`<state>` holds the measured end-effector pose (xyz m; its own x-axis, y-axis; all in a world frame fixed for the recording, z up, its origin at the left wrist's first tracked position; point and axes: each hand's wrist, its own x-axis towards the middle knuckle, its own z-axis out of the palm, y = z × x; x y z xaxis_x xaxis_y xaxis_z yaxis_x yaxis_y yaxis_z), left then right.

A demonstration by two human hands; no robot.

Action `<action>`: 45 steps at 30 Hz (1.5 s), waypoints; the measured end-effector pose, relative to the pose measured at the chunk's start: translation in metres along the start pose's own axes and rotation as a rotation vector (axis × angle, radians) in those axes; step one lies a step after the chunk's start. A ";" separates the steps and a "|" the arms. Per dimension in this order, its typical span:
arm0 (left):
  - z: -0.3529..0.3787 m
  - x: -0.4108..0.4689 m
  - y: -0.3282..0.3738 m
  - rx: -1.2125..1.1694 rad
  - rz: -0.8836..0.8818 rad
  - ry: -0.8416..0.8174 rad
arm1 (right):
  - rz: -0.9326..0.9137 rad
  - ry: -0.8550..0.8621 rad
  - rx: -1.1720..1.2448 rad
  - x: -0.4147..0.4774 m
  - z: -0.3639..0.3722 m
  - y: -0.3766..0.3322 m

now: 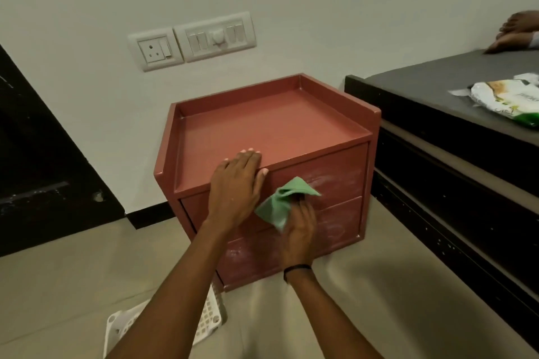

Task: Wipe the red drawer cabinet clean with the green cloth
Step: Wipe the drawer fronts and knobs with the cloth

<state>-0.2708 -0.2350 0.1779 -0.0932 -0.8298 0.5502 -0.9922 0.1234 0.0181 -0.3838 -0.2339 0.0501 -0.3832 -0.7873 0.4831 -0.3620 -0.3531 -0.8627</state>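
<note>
The red drawer cabinet (280,128) stands on the floor against the wall, with a raised rim around its top and two drawer fronts facing me. Pale dusty smears cover the drawer fronts. My left hand (237,183) lies flat over the cabinet's front top edge, fingers spread on the top. My right hand (300,227) grips the bunched green cloth (281,202) and presses it against the drawer fronts, near the seam between the two drawers. A black band sits on my right wrist.
A dark bed frame (437,183) with a grey mattress stands close on the right, with a white and green packet (504,102) on it. Another person's feet (516,32) rest at its far end. A white plastic basket (204,318) lies on the floor under my left arm. A switch panel (192,42) is on the wall.
</note>
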 end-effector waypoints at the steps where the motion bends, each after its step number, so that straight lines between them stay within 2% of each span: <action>1: -0.001 -0.002 -0.003 -0.006 0.001 -0.001 | 0.161 0.170 0.076 0.003 -0.008 0.003; 3: -0.001 -0.005 -0.009 -0.002 0.014 -0.003 | 0.497 0.484 0.125 0.012 -0.030 0.015; 4: 0.000 -0.005 -0.011 -0.001 0.022 -0.006 | 0.547 0.582 0.096 0.013 -0.040 0.020; 5: 0.000 -0.005 -0.012 -0.002 0.026 -0.009 | 0.520 0.628 0.070 0.013 -0.048 0.021; 7: 0.002 -0.004 -0.012 -0.013 0.016 -0.007 | 0.286 0.548 0.001 0.008 -0.045 0.015; 9: 0.002 -0.003 -0.008 -0.027 -0.010 0.025 | 0.008 0.268 -0.033 -0.004 -0.016 0.004; 11: 0.003 -0.001 -0.001 -0.022 -0.035 0.048 | -0.056 0.027 0.026 -0.017 0.010 -0.002; 14: 0.005 -0.004 0.002 0.010 -0.032 0.036 | -0.112 0.000 0.022 -0.024 0.024 0.009; 19: 0.007 -0.006 -0.009 0.029 0.013 0.051 | -0.362 -0.028 -0.102 -0.003 0.033 0.028; 24: 0.008 -0.006 -0.009 0.047 0.029 0.074 | -0.322 -0.003 -0.139 -0.017 0.049 0.037; 30: 0.010 -0.006 -0.011 0.019 0.028 0.081 | -0.343 -0.108 -0.301 -0.041 0.044 0.055; 35: 0.009 -0.008 -0.017 0.017 0.024 0.065 | -0.258 -0.110 -0.435 -0.040 0.061 0.040; 41: 0.002 -0.011 -0.025 -0.020 0.045 0.017 | -0.092 -0.011 -0.324 -0.041 0.080 0.013; 45: 0.001 -0.011 -0.026 -0.033 0.041 0.005 | 0.066 0.078 -0.142 -0.032 0.091 -0.016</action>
<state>-0.2445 -0.2292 0.1704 -0.1332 -0.8209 0.5553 -0.9842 0.1754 0.0232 -0.2880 -0.2488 0.0348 -0.4723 -0.7631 0.4412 -0.4480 -0.2232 -0.8657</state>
